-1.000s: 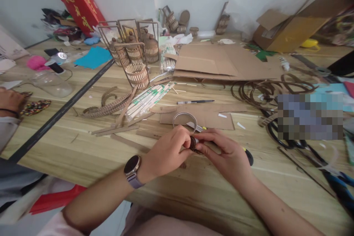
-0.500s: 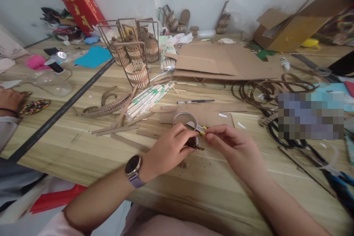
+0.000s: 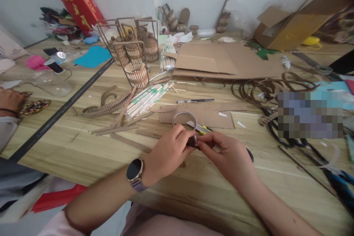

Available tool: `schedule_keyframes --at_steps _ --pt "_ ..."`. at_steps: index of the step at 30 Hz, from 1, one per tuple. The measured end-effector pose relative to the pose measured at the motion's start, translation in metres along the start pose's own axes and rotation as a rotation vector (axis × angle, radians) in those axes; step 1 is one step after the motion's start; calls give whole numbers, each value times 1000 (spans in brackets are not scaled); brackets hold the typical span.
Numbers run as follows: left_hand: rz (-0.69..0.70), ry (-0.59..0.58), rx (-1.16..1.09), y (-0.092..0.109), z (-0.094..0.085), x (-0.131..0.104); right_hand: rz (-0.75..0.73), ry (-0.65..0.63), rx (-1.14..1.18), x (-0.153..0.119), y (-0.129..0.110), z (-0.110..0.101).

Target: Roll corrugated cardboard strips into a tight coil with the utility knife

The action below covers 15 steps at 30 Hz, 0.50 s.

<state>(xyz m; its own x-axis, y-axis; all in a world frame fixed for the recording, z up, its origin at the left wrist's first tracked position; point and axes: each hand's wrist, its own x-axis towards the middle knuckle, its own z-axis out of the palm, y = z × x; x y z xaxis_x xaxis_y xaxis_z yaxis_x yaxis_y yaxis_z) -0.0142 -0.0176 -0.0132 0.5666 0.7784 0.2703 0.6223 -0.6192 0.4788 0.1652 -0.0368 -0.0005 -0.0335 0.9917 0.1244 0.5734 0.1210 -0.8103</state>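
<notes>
My left hand point(image 3: 168, 151) is closed around a small dark brown rolled piece point(image 3: 191, 141) with a pale edge, most of it hidden by the fingers. At its right side, my right hand point(image 3: 226, 151) is closed, thumb and fingertips pinched at the piece's edge. What exactly lies between those fingertips is too small to tell. A roll of tape point(image 3: 184, 113) stands just beyond my left fingers. A yellow-and-black utility knife point(image 3: 204, 129) lies behind my right hand, partly hidden by it. Under these is a flat cardboard piece point(image 3: 221, 120), with a pen point(image 3: 195, 100) behind it.
Bundled sticks point(image 3: 149, 99) and corrugated cardboard strips point(image 3: 110, 108) lie to the left. Small stick-and-cardboard baskets point(image 3: 136, 75) stand behind them. Large cardboard sheets point(image 3: 204, 59) are at the back, and brown strip coils point(image 3: 249, 90) at right. Another person's hand point(image 3: 11, 101) is at far left.
My right hand has moved slightly left and down, its fingertips now at the rolled piece held by my left hand. More of the utility knife shows behind it.
</notes>
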Motion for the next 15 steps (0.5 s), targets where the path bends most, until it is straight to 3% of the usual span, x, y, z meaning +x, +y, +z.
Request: schedule_keyframes --at_steps 15 --pt "-17 -39 28 2 1 1 2 -46 -16 4 1 -5"
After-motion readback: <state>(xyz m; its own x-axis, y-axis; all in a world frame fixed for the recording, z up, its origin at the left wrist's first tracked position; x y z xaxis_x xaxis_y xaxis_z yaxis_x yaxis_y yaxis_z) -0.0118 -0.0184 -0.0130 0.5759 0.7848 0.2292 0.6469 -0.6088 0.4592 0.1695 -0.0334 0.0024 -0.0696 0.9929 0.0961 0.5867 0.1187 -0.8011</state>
